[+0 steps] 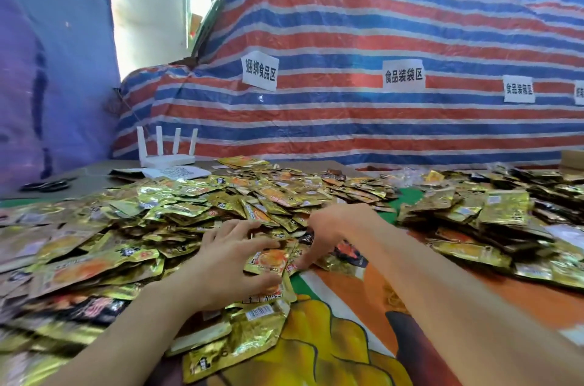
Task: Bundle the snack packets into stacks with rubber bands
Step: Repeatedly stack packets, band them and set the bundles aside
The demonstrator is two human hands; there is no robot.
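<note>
Left hand point(234, 262) around gold packet point(268, 261), right hand point(331, 233) at its edge

You had the large heap of snack packets point(142, 227) spread on the cloth point(331, 338) to your left and ahead. A second heap point(489, 221) lay to your right, with a strip of cloth between them. Your left hand point(234, 262) gripped a small stack point(268, 260) at the large heap's near edge. Your right hand point(335, 233), just right of it, touched the stack's side. Behind the large heap a router point(166, 158) stood on a paper sheet point(180, 172). The tarpaulin point(347, 22) rose behind everything, with paper labels point(259, 72) on it.
</note>
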